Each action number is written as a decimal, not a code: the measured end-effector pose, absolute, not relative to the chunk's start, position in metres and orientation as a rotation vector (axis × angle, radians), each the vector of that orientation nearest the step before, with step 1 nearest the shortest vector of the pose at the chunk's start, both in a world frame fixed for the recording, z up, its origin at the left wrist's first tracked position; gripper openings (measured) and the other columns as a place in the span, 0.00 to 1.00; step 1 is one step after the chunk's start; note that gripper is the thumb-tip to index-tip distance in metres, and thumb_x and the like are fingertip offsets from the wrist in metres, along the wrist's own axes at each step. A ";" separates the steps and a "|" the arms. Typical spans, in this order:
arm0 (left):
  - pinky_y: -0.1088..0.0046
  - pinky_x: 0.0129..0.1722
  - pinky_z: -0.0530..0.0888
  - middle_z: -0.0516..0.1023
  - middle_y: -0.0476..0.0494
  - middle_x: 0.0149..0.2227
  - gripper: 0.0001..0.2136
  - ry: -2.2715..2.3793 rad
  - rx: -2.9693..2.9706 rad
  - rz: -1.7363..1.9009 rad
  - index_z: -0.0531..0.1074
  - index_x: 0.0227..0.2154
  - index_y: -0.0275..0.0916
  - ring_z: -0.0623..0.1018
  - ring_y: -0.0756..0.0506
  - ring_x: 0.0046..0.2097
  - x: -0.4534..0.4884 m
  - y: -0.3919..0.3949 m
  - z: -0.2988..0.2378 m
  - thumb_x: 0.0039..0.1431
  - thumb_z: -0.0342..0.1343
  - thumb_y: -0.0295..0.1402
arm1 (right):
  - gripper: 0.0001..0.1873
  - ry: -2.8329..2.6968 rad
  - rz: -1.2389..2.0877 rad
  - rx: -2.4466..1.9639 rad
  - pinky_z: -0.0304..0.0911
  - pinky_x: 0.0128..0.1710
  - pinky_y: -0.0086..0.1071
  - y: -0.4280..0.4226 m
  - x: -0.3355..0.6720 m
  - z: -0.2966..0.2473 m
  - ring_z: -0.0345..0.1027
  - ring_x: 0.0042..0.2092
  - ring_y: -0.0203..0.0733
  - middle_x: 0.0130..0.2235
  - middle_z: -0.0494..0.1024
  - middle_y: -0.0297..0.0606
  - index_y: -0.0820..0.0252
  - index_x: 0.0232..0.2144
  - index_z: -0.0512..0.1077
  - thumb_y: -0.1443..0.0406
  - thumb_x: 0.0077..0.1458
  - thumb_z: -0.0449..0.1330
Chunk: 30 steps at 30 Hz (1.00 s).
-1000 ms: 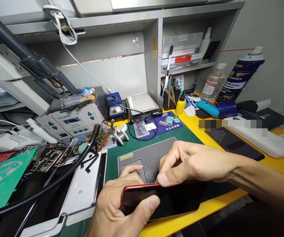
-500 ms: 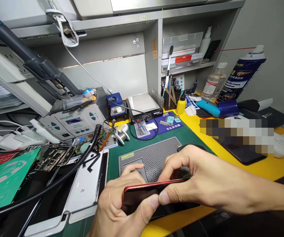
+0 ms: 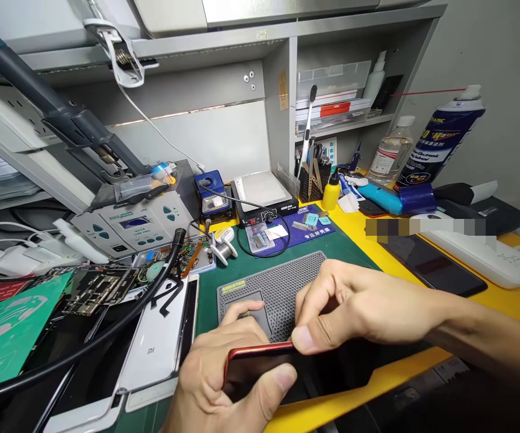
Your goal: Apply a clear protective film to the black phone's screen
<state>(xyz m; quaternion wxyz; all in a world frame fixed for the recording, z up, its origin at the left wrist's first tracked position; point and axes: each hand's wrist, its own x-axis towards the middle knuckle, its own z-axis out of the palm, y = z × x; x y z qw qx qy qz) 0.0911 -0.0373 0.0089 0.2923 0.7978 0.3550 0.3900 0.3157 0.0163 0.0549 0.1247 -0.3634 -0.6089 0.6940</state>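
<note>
My left hand (image 3: 224, 379) grips a smartphone (image 3: 248, 374) with a red frame and a dark screen, tilted above the front of the bench. Its fingers are behind the phone and its thumb is at the screen side. My right hand (image 3: 336, 307) is closed at the phone's upper edge, with the thumb pressed on the red rim and bent fingers behind it. What those fingers touch at the back is hidden. Beyond the hands lies a grey perforated mat (image 3: 282, 288).
A white phone back (image 3: 151, 349), circuit boards (image 3: 102, 288) and a black hose (image 3: 106, 343) crowd the left. Behind stand a soldering station (image 3: 136, 225), a solder spool (image 3: 224, 249) and a heating plate (image 3: 262, 192). At right are a dark phone (image 3: 436, 264) and a spray can (image 3: 440, 141).
My right thumb has moved from the screen side, beside my left thumb, up onto the red rim. The right wrist has turned slightly. My left hand keeps its hold on the phone.
</note>
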 end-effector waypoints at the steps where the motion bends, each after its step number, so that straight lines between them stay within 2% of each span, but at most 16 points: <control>1: 0.56 0.58 0.73 0.72 0.53 0.22 0.07 0.966 2.116 1.030 0.72 0.24 0.39 0.75 0.51 0.25 0.091 -0.038 0.010 0.59 0.58 0.27 | 0.18 -1.766 2.042 -1.041 0.45 0.28 0.31 0.018 0.317 0.054 0.51 0.28 0.33 0.25 0.65 0.30 0.66 0.22 0.77 0.55 0.49 0.72; 3: 0.55 0.56 0.75 0.74 0.52 0.22 0.07 1.019 2.089 1.039 0.74 0.25 0.40 0.77 0.49 0.26 0.090 -0.038 0.011 0.59 0.58 0.29 | 0.22 -1.744 2.076 -0.998 0.42 0.27 0.31 0.019 0.320 0.051 0.46 0.28 0.32 0.24 0.61 0.28 0.65 0.20 0.73 0.53 0.53 0.69; 6: 0.55 0.54 0.77 0.77 0.51 0.23 0.07 1.070 2.061 1.064 0.76 0.25 0.42 0.80 0.45 0.29 0.091 -0.039 0.014 0.59 0.58 0.30 | 0.23 -1.769 2.023 -0.974 0.44 0.27 0.31 0.016 0.326 0.050 0.48 0.28 0.33 0.24 0.61 0.28 0.65 0.24 0.77 0.50 0.58 0.63; 11: 0.58 0.54 0.76 0.76 0.52 0.24 0.07 1.067 2.051 1.086 0.75 0.25 0.41 0.78 0.48 0.28 0.092 -0.039 0.013 0.58 0.59 0.29 | 0.17 -1.901 1.797 -1.162 0.49 0.24 0.28 0.000 0.325 0.058 0.55 0.27 0.34 0.25 0.69 0.30 0.59 0.37 0.83 0.52 0.52 0.69; 14: 0.59 0.57 0.74 0.74 0.54 0.23 0.06 1.045 2.088 1.082 0.75 0.26 0.40 0.75 0.51 0.26 0.093 -0.037 0.011 0.58 0.58 0.27 | 0.16 -1.882 1.615 -1.260 0.53 0.24 0.28 -0.010 0.317 0.061 0.62 0.30 0.38 0.28 0.75 0.35 0.58 0.33 0.83 0.52 0.50 0.69; 18: 0.57 0.59 0.71 0.72 0.54 0.23 0.07 0.947 2.137 1.075 0.74 0.25 0.38 0.73 0.52 0.25 0.094 -0.035 0.010 0.58 0.58 0.25 | 0.18 -1.839 1.517 -1.265 0.54 0.24 0.29 -0.013 0.312 0.059 0.63 0.30 0.40 0.27 0.76 0.37 0.60 0.27 0.83 0.50 0.48 0.69; 22: 0.57 0.59 0.71 0.72 0.54 0.23 0.07 0.930 2.153 1.045 0.73 0.26 0.38 0.73 0.52 0.26 0.092 -0.035 0.009 0.58 0.57 0.25 | 0.18 -1.849 1.655 -1.298 0.47 0.21 0.29 -0.005 0.316 0.057 0.55 0.25 0.35 0.20 0.67 0.30 0.60 0.29 0.83 0.51 0.47 0.70; 24: 0.57 0.61 0.69 0.70 0.54 0.23 0.08 0.947 2.158 1.007 0.73 0.25 0.38 0.72 0.52 0.26 0.091 -0.036 0.008 0.59 0.56 0.25 | 0.18 -1.866 1.726 -1.312 0.42 0.20 0.29 -0.001 0.318 0.057 0.48 0.22 0.32 0.18 0.59 0.27 0.61 0.29 0.82 0.51 0.49 0.69; 26: 0.57 0.62 0.68 0.70 0.54 0.23 0.08 0.959 2.159 0.981 0.72 0.25 0.38 0.72 0.52 0.27 0.090 -0.037 0.007 0.60 0.56 0.26 | 0.19 -1.881 1.726 -1.318 0.39 0.19 0.29 0.001 0.320 0.055 0.45 0.22 0.31 0.18 0.56 0.25 0.62 0.28 0.81 0.51 0.52 0.68; 28: 0.58 0.62 0.68 0.70 0.53 0.24 0.08 0.955 2.161 0.969 0.73 0.25 0.38 0.72 0.52 0.27 0.089 -0.037 0.007 0.60 0.56 0.26 | 0.19 -1.887 1.670 -1.307 0.41 0.19 0.28 0.000 0.323 0.054 0.48 0.23 0.31 0.20 0.60 0.27 0.62 0.29 0.81 0.51 0.54 0.66; 30: 0.59 0.62 0.68 0.69 0.54 0.24 0.08 0.972 2.148 1.000 0.72 0.25 0.38 0.71 0.53 0.27 0.089 -0.037 0.007 0.61 0.56 0.26 | 0.18 -1.901 1.604 -1.276 0.48 0.21 0.27 -0.002 0.324 0.054 0.55 0.26 0.33 0.23 0.68 0.29 0.61 0.32 0.82 0.52 0.57 0.65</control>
